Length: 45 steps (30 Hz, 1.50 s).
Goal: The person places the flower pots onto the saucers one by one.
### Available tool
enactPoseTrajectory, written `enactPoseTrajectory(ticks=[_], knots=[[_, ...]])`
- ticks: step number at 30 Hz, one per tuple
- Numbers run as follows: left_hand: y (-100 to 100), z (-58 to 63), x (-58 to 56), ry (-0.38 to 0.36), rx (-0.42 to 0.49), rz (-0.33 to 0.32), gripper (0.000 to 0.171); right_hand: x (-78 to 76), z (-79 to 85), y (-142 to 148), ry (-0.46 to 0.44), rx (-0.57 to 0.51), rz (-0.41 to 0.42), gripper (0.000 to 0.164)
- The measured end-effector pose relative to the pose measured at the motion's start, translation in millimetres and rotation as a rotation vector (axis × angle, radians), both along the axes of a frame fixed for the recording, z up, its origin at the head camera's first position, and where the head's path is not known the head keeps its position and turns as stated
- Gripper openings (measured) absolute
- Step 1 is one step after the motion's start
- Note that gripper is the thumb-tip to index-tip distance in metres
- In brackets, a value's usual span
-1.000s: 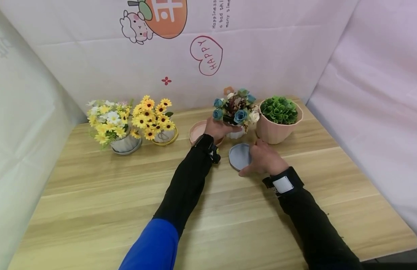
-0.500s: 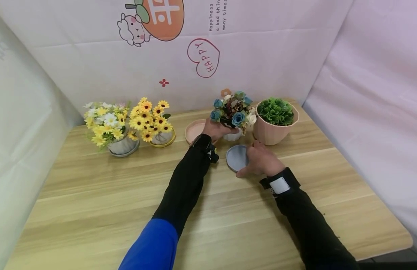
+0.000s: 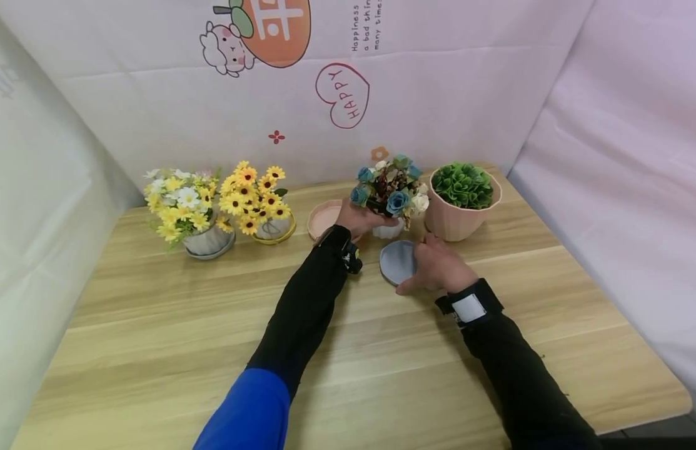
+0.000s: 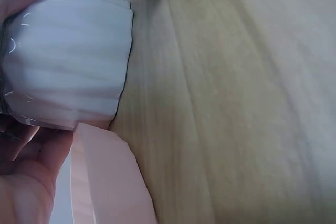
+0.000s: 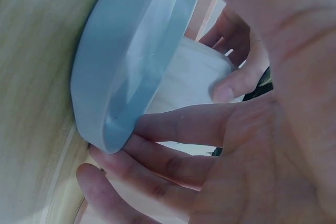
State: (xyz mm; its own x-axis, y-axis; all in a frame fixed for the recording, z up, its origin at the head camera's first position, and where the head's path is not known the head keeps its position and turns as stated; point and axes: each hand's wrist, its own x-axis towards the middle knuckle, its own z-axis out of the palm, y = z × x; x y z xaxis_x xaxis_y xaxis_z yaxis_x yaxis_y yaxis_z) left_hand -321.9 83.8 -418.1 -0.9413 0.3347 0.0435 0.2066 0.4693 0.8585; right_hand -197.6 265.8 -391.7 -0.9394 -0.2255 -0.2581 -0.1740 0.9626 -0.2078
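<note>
My left hand [image 3: 361,220] grips a small white pot [image 4: 68,51] of blue and cream artificial roses [image 3: 394,195], with the thumb on one side and fingers on the other. The pot's base is at or close to the tabletop; whether it touches, I cannot tell. Just nearer than the pot lies a blue-grey saucer [image 3: 397,262]. My right hand [image 3: 440,265] spans its right part, thumb at the near rim and fingers [image 5: 178,129] at the far rim, holding it. A pink saucer [image 3: 323,219] sits beside and partly behind my left hand.
A pink pot [image 3: 460,222] of green leaves stands right of the roses. To the left are a pot of yellow sunflower-like blooms [image 3: 252,197] on a yellow saucer and a grey pot [image 3: 207,240] of daisies on a grey saucer. White cloth [image 3: 438,94] hangs behind the wooden table [image 3: 156,350].
The camera sways slightly. Both hands keep their holds on the rose pot and the blue-grey saucer; the left hand and pot shift very slightly, while the saucer stays in place.
</note>
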Motion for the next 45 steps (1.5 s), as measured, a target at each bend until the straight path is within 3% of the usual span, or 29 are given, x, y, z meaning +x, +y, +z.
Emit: enactPoseTrajectory(ticks=[4, 11, 19, 30, 37, 45], knots=[[-5.6, 0.6, 4.6, 0.018, -0.022, -0.012, 0.100, -0.2, -0.8, -0.3, 0.000, -0.004, -0.001, 0.097], [-15.1, 1.7, 12.7, 0.059, 0.027, -0.065, 0.101, -0.1, -1.3, 0.1, -0.007, -0.020, 0.003, 0.102], [-26.1, 0.5, 18.0, 0.110, -0.090, -0.084, 0.100, -2.6, -3.7, 1.8, 0.000, -0.020, 0.015, 0.102], [-40.9, 0.2, 28.9, 0.055, -0.054, -0.073, 0.102, -2.1, 0.1, 1.8, -0.020, -0.012, 0.035, 0.100], [-46.8, -0.8, 31.0, 0.108, -0.052, -0.124, 0.101, -2.6, 0.2, 4.8, -0.020, -0.009, 0.037, 0.102], [-53.0, -0.1, 40.4, 0.111, -0.075, -0.139, 0.099, -3.8, -0.2, 7.0, -0.035, -0.020, 0.030, 0.101]])
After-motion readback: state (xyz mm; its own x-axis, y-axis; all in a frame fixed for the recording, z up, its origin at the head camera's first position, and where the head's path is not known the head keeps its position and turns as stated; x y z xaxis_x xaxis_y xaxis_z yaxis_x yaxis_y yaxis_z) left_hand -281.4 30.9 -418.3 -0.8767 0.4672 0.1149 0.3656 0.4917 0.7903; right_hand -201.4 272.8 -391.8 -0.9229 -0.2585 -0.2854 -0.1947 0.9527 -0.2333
